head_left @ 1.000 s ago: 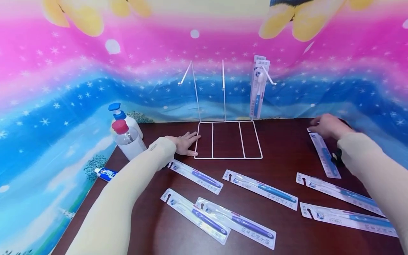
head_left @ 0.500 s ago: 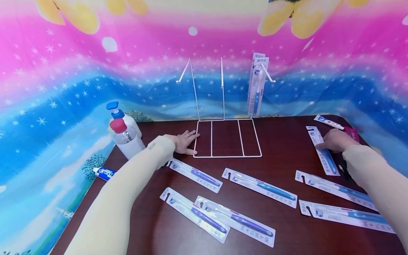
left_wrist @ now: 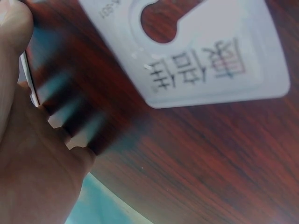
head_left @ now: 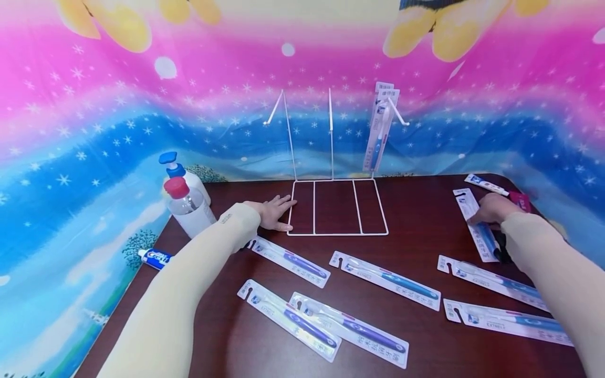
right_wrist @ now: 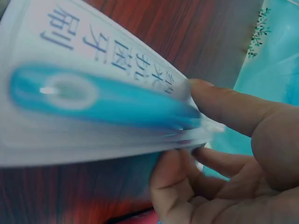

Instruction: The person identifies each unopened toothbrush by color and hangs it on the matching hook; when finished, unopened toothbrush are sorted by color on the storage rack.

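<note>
My left hand (head_left: 275, 212) lies with fingers spread at the left side of the white wire rack (head_left: 337, 234), fingertips on its frame. In the left wrist view the hanging end of a packaged toothbrush (left_wrist: 210, 65) shows near that hand. On the far right, my right hand (head_left: 496, 208) grips a blue-handled packaged toothbrush (head_left: 465, 202). The right wrist view has the thumb on one edge of this pack (right_wrist: 117, 60) and fingers on the opposite edge. Two packaged toothbrushes (head_left: 382, 131) hang on the rack's right hook; the middle and left hooks are bare.
Several packaged toothbrushes lie in front, purple ones (head_left: 302, 320) left and blue ones (head_left: 387, 281) right. Pump bottle (head_left: 198, 184), red-capped bottle (head_left: 191, 210) and blue toothpaste tube (head_left: 156, 258) stand or lie at left. Another tube (head_left: 487, 184) lies behind the right hand.
The right hand has come down and toward me from the far end of the blue toothbrush pack to its middle, and now grips it. The left hand stays on the rack.
</note>
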`<state>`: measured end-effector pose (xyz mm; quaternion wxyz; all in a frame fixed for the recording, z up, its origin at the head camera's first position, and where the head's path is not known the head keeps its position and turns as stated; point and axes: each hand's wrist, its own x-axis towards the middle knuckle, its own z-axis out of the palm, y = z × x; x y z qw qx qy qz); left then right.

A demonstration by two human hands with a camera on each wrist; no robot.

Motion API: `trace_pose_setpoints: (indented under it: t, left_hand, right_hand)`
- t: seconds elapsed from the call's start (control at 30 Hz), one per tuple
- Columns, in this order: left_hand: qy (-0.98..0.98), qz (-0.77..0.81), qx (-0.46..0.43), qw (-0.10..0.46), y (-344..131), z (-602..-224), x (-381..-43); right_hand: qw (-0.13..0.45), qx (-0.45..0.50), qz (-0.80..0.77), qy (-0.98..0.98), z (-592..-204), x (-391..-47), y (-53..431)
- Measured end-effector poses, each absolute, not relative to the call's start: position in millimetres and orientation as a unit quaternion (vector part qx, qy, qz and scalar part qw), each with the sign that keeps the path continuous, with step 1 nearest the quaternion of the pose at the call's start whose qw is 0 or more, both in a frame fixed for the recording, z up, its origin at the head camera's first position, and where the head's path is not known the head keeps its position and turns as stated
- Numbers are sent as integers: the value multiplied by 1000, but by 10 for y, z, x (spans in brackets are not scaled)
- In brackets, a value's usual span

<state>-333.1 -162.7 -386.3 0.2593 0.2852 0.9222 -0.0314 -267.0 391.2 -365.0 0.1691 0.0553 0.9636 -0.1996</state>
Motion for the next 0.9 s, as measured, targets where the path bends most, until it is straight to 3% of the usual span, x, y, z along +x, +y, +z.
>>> trace_pose_setpoints:
  t: [0.17, 0.43, 0.9]
  left_hand:
    - [922, -35, 283, 262, -1624, -3874, -3326]
    - [923, -37, 281, 260, -1631, -3877, -3342]
    - [920, -15, 294, 257, -1638, -3880, -3352]
  right_hand:
    - [173, 86, -262, 946, -3619, -2616, 3903]
    - [84, 36, -324, 942, -3156, -2463, 3747]
    - [-57, -80, -353, 931, -2430, -1797, 2608]
